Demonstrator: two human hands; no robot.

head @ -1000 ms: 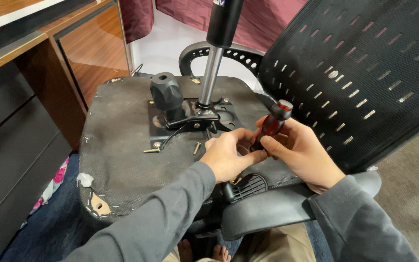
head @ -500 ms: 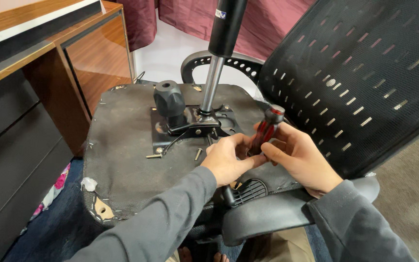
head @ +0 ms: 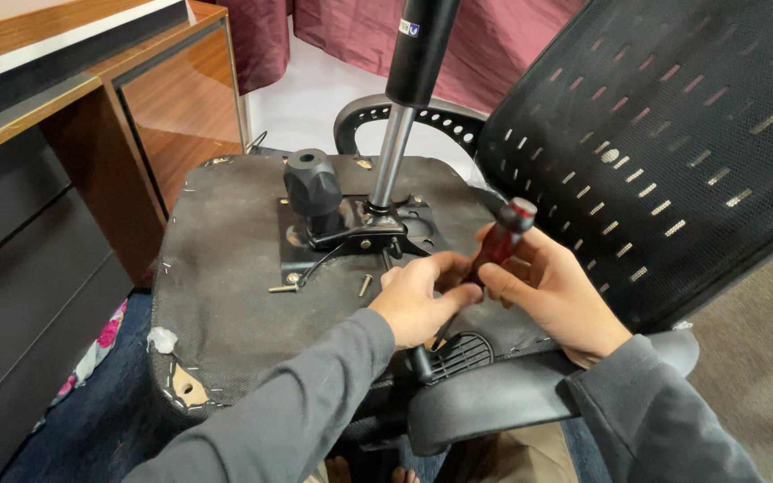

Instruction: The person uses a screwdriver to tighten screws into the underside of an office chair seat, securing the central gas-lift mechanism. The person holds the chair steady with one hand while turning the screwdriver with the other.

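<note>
Both hands meet on 1 screwdriver (head: 496, 245) with a dark red handle and a black-and-red cap: the right hand (head: 555, 295) wraps its fingers around the handle from the far side, while the left hand (head: 420, 300) closes around the lower part of the tool, thumb pressed against the shaft end, so the 2 hands sit together and touching. The screwdriver stands tilted, cap up and away from the person, its tip hidden behind the left hand. Just beyond the left hand's knuckles lie 2 loose screws (head: 365, 285) on the upturned underside of an office chair seat (head: 225, 295), near a black metal mechanism plate (head: 351, 237). On that plate, further out, a black knob (head: 311, 184) stands beside the gas lift cylinder (head: 393, 161), which rises straight up. Below the hands runs a black plastic armrest (head: 494, 402). Past the right hand the black mesh backrest (head: 673, 134) leans away. Far to the left of the hands stands a wooden desk (head: 167, 107).
</note>
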